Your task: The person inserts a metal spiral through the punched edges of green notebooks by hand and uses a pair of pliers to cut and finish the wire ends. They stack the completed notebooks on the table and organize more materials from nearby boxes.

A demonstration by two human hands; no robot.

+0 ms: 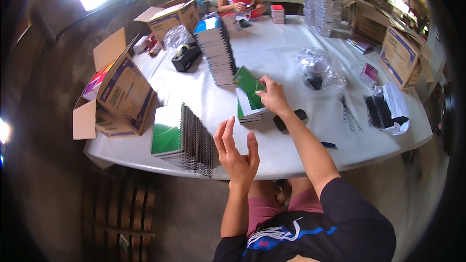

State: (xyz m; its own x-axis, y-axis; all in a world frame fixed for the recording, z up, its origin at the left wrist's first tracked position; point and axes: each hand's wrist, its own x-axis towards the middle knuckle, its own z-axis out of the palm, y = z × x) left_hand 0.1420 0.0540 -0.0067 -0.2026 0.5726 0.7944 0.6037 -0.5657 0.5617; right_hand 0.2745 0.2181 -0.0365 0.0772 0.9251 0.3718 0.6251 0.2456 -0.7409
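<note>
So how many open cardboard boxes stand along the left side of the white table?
2. The near box is at the table's left edge; the far box is farther back, beyond the black tape dispenser. Others could be hidden behind them.

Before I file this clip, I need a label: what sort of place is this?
Probably a notebook workshop: a tall notebook stack, cardboard boxes and black coils share the table.

From here I can read nothing on the printed nine-o'clock carton (125, 96) or the two-o'clock carton (399, 60).
</note>
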